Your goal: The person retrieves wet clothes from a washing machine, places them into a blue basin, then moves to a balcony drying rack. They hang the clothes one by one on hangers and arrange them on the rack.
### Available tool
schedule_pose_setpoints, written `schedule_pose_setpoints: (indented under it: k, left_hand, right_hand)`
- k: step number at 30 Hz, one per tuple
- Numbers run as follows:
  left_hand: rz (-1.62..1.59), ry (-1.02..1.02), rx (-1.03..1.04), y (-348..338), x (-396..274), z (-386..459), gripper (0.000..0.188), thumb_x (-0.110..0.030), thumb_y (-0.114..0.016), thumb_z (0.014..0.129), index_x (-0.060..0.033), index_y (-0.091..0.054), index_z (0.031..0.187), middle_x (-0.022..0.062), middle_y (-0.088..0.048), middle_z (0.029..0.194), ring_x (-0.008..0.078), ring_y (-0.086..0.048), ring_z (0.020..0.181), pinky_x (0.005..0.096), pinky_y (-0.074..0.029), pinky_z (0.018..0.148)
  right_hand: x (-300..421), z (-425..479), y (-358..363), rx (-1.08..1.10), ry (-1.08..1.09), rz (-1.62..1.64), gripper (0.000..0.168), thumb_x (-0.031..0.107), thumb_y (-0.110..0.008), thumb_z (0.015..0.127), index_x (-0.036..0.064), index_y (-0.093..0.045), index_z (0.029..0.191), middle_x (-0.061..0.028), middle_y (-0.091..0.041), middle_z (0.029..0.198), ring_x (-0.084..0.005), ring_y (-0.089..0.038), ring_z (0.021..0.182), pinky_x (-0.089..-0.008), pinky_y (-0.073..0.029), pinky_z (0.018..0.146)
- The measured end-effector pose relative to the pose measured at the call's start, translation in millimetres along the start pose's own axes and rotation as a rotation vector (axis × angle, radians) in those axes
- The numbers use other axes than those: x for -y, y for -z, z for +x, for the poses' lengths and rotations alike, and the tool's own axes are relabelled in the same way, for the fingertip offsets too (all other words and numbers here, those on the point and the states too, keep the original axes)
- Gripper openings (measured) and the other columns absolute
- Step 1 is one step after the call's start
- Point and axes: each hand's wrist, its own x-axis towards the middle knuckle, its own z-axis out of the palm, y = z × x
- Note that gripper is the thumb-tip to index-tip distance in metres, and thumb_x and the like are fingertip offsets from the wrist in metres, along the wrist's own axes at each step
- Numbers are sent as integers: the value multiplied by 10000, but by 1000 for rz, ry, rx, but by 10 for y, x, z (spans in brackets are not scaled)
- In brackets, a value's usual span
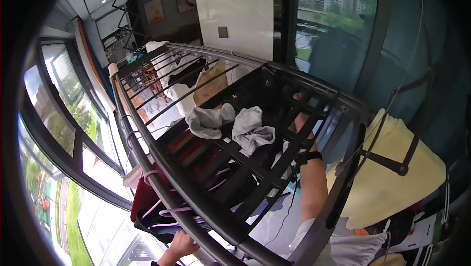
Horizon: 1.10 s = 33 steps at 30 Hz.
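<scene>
My left hand (181, 244) is at the bottom, just below the outer rail of a dark metal clothes drying rack (206, 181), close to dark clothes (154, 225) on pink and purple hangers (173, 212). Its fingers are curled; whether they hold something is hidden. My right arm reaches up beneath the rack's slats, and my right hand (298, 98) is mostly hidden behind them, beside dark fabric. Two crumpled grey cloth items, apparently socks (209, 120) (253, 130), lie on the rack's central panel.
A pale yellow cloth (393, 170) hangs at the right, beside the folding arm (386, 163) of a lift frame. White and tan garments (211, 84) hang under the rack's far end. Windows (66, 100) line the left side, and a glass door (335, 27) stands behind at the right.
</scene>
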Motion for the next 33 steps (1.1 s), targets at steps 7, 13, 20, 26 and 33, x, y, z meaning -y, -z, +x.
schedule_pose_setpoints:
  k: [7, 13, 20, 26, 33]
  left_hand:
    - [-25, -39, -24, 94, -88, 132, 404, -146, -704, 717, -192, -671, 1118, 119, -667, 851, 350, -646, 712, 431, -531, 612]
    - [-27, 14, 71, 94, -28, 172, 299, -163, -705, 731, -117, -685, 1026, 143, -681, 883, 343, -651, 786, 425, -528, 704]
    - [-40, 173, 201, 94, -28, 216, 323, -187, -729, 763, -108, -693, 1075, 139, -683, 971, 330, -637, 879, 413, -499, 802]
    - [-39, 106, 110, 97, 17, 113, 286, -189, -691, 771, -102, -666, 1042, 169, -661, 811, 360, -644, 748, 434, -528, 671]
    - [-24, -18, 41, 112, -56, 185, 188, -181, -692, 774, -49, -687, 907, 185, -645, 733, 354, -638, 678, 426, -521, 605]
  right_hand:
    - [564, 274, -305, -7, 286, 168, 219, 211, -503, 954, 42, -626, 1021, -49, -578, 730, -130, -477, 508, -277, -398, 477]
    - [863, -274, -80, -342, 247, -636, 206, 169, -492, 966, 33, -593, 1083, -20, -501, 671, -108, -381, 438, -303, -330, 425]
    - [1355, -381, 154, -302, 258, -836, 255, 225, -495, 967, 23, -598, 1083, -19, -541, 687, -90, -426, 437, -301, -380, 415]
    - [1056, -1080, -313, -236, 1159, -1833, 406, 247, -705, 770, -24, -612, 1057, -246, -643, 919, -454, -593, 939, -497, -484, 795]
    - [-19, -1510, -102, 364, 945, -1637, 413, 259, -677, 806, -65, -590, 1046, -210, -632, 992, -372, -630, 879, -443, -507, 766]
